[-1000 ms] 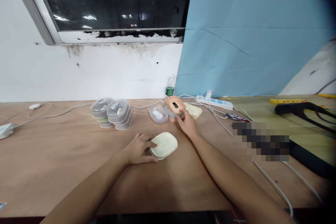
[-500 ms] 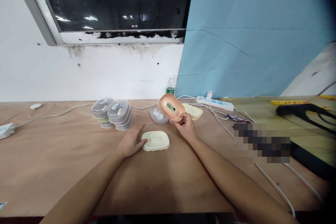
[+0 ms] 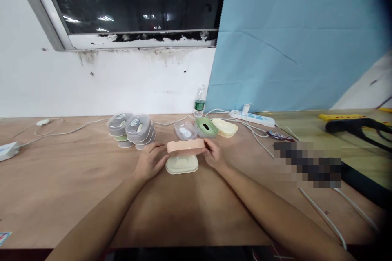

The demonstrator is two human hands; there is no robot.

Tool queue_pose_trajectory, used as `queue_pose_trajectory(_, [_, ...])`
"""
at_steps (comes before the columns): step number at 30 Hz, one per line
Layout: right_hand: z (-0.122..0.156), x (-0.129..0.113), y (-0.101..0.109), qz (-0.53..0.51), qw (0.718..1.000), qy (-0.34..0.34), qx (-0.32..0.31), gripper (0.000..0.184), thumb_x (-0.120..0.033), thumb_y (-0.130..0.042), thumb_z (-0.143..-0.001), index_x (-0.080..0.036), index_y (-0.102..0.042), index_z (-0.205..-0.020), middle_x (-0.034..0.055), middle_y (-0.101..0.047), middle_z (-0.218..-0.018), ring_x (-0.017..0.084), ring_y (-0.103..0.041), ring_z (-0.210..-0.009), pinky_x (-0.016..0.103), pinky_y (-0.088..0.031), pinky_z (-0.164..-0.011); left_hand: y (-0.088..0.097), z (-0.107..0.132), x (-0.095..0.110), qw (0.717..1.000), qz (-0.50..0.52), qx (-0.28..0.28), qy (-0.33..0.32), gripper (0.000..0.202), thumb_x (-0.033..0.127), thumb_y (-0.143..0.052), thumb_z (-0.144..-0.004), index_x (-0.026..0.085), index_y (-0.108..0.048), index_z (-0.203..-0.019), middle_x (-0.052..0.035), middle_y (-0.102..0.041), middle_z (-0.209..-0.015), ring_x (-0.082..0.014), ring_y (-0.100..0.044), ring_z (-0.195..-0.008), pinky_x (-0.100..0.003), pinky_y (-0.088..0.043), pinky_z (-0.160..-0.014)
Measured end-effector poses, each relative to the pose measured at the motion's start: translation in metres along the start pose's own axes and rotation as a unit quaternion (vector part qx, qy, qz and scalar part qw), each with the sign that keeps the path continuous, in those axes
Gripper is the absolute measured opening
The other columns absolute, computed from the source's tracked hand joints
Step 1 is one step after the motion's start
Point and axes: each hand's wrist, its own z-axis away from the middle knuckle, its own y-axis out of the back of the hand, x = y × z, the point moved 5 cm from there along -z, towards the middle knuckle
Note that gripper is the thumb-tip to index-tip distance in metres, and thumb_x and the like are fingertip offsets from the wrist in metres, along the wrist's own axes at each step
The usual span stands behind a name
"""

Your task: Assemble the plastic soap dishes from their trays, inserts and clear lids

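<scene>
My right hand pinches the right end of a peach plastic tray. At the other end, the fingers of my left hand close on its edge. The tray is tilted, its long side wall facing me, just above and behind a cream oval plastic tray on the table. Whether the two pieces touch, I cannot tell. Behind them lie a clear plastic lid with a white centre piece and a green tray with a dark slot. Several cream trays are nested to their right.
Stacked grey boxes with clear lids stand left of my hands. A plastic bottle is by the wall. A white power strip and cables lie at the back right; a black-handled object is farther right.
The peach tray has moved down and left over the cream tray and turned side-on. My left hand has risen from the cream tray to its left end. The green tray is now uncovered.
</scene>
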Motion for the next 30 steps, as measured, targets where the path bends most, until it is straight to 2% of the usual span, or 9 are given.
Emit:
queue_pose_trajectory(6, [-0.003,0.006,-0.014,-0.071,0.991,-0.107,-0.048,0.051,-0.059,-0.036,-0.091,-0.018,-0.055,-0.068,0.0010,-0.052,-0.060,0.014,-0.048,-0.057,0.025,-0.034,-0.053,-0.006,0.002,0.006,0.998,0.033,-0.052,0.020,0.021,0.034,-0.051,-0.090,0.019,-0.055,-0.075,-0.0051,-0.067,-0.082,-0.0171,-0.062,-0.077,-0.034,-0.045,-0.079])
queue_pose_trajectory(9, [-0.003,0.008,-0.022,-0.055,0.980,-0.158,-0.110,0.053,-0.057,-0.036,-0.091,-0.017,-0.052,-0.061,0.0005,-0.051,-0.057,0.014,-0.048,-0.056,0.024,-0.030,-0.052,-0.008,0.004,-0.001,0.994,0.051,-0.053,0.083,0.021,0.040,-0.052,-0.089,0.019,-0.055,-0.089,-0.0037,-0.065,-0.077,-0.0167,-0.061,-0.071,-0.031,-0.046,-0.071])
queue_pose_trajectory(12, [-0.003,0.012,-0.029,-0.005,0.962,-0.201,-0.183,0.055,-0.058,-0.036,-0.090,-0.017,-0.047,-0.055,-0.0004,-0.048,-0.053,0.013,-0.046,-0.053,0.024,-0.026,-0.050,-0.016,0.004,-0.009,0.983,0.041,-0.107,0.141,0.028,0.041,-0.044,-0.092,0.018,-0.054,-0.105,-0.0033,-0.065,-0.077,-0.0170,-0.060,-0.070,-0.028,-0.043,-0.064])
queue_pose_trajectory(15, [-0.001,0.016,-0.035,0.045,0.947,-0.211,-0.238,0.055,-0.059,-0.040,-0.087,-0.018,-0.040,-0.050,-0.0023,-0.042,-0.048,0.011,-0.039,-0.048,0.024,-0.020,-0.047,-0.026,0.004,-0.014,0.968,-0.010,-0.181,0.175,0.034,0.044,-0.037,-0.094,0.019,-0.060,-0.089,-0.0046,-0.066,-0.078,-0.0183,-0.061,-0.071,-0.028,-0.040,-0.062])
queue_pose_trajectory(20, [-0.002,0.019,-0.036,0.090,0.954,-0.194,-0.209,0.050,-0.054,-0.051,-0.083,-0.019,-0.040,-0.049,-0.0045,-0.037,-0.046,0.010,-0.034,-0.047,0.025,-0.019,-0.048,-0.030,0.003,-0.012,0.961,-0.069,-0.214,0.161,0.044,0.048,-0.032,-0.095,0.020,-0.062,-0.078,-0.0053,-0.068,-0.081,-0.0194,-0.061,-0.075,-0.028,-0.036,-0.063])
queue_pose_trajectory(23, [-0.004,0.017,-0.029,0.095,0.972,-0.173,-0.129,0.032,-0.047,-0.056,-0.082,-0.019,-0.057,-0.066,-0.0034,-0.048,-0.054,0.012,-0.045,-0.055,0.024,-0.029,-0.053,-0.030,0.004,-0.014,0.957,-0.072,-0.218,0.175,0.047,0.051,-0.031,-0.095,0.021,-0.063,-0.079,-0.0052,-0.069,-0.082,-0.0194,-0.061,-0.076,-0.028,-0.036,-0.063])
queue_pose_trajectory(25, [-0.006,0.017,-0.026,0.080,0.980,-0.156,-0.099,0.029,-0.042,-0.054,-0.085,-0.020,-0.063,-0.099,-0.0026,-0.054,-0.061,0.014,-0.051,-0.060,0.025,-0.036,-0.059,-0.031,0.005,-0.015,0.956,-0.063,-0.222,0.180,0.048,0.051,-0.030,-0.095,0.021,-0.064,-0.082,-0.0052,-0.069,-0.085,-0.0194,-0.062,-0.078,-0.028,-0.037,-0.064])
queue_pose_trajectory(27, [-0.007,0.020,-0.028,0.064,0.980,-0.150,-0.110,0.043,-0.040,-0.050,-0.088,-0.021,-0.052,-0.126,-0.0019,-0.058,-0.066,0.016,-0.053,-0.063,0.026,-0.038,-0.063,-0.031,0.005,-0.016,0.956,-0.055,-0.225,0.182,0.048,0.051,-0.030,-0.095,0.021,-0.065,-0.085,-0.0053,-0.070,-0.087,-0.0194,-0.062,-0.079,-0.028,-0.038,-0.066])
queue_pose_trajectory(30, [-0.007,0.026,-0.036,0.059,0.974,-0.154,-0.158,0.044,-0.037,-0.051,-0.088,-0.022,-0.050,-0.129,-0.0007,-0.060,-0.071,0.016,-0.055,-0.065,0.026,-0.039,-0.063,-0.031,0.004,-0.017,0.955,-0.050,-0.226,0.188,0.048,0.051,-0.030,-0.095,0.021,-0.067,-0.088,-0.0060,-0.070,-0.088,-0.0195,-0.062,-0.080,-0.028,-0.039,-0.067])
